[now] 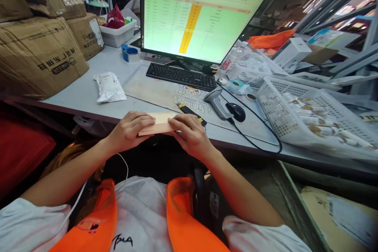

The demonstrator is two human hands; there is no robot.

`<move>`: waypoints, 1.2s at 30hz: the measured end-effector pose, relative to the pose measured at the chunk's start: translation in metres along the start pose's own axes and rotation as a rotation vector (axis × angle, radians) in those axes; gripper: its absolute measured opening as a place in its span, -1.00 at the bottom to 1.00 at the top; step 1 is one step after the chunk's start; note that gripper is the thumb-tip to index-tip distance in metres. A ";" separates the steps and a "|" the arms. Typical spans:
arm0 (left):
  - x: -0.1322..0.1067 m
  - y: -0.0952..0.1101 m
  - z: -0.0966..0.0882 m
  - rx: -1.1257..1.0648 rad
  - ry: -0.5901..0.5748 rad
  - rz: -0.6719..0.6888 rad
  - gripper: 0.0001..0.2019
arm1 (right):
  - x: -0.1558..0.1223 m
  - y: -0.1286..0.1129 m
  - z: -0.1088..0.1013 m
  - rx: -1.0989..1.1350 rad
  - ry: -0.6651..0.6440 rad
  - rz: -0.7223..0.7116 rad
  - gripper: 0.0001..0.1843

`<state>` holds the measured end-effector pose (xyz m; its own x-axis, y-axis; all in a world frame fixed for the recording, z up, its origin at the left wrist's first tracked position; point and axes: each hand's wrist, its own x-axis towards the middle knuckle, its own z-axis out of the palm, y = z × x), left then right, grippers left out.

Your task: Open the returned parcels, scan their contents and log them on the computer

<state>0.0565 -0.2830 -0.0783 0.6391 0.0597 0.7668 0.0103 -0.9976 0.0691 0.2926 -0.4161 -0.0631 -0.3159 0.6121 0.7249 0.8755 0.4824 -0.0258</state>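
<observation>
A small flat tan cardboard box (pixel 160 123) rests at the near edge of the grey desk (pixel 85 94). My left hand (pixel 130 130) grips its left end with curled fingers. My right hand (pixel 190 134) is closed on its right end, fingers lying over the top. A black and yellow utility knife (pixel 189 111) lies just behind the right hand. Further right are a grey barcode scanner (pixel 217 102) and a black mouse (pixel 236 111).
A monitor (pixel 197 15) with a green spreadsheet stands behind a black keyboard (pixel 180 75). A white sealed pouch (pixel 108 86) lies left. Cardboard cartons (pixel 38 51) are stacked far left. A white basket (pixel 313 120) of small tubes sits right, tape rolls (pixel 236 86) nearby.
</observation>
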 end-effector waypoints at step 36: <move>-0.072 0.022 0.066 -0.051 0.052 -0.359 -0.49 | -0.072 -0.027 0.085 0.226 0.188 0.497 -0.71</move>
<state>0.0620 -0.3118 -0.1741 0.5619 0.4091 0.7190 0.1881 -0.9096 0.3705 0.2604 -0.4198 -0.1733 0.2020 0.6876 0.6974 0.7959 0.2997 -0.5260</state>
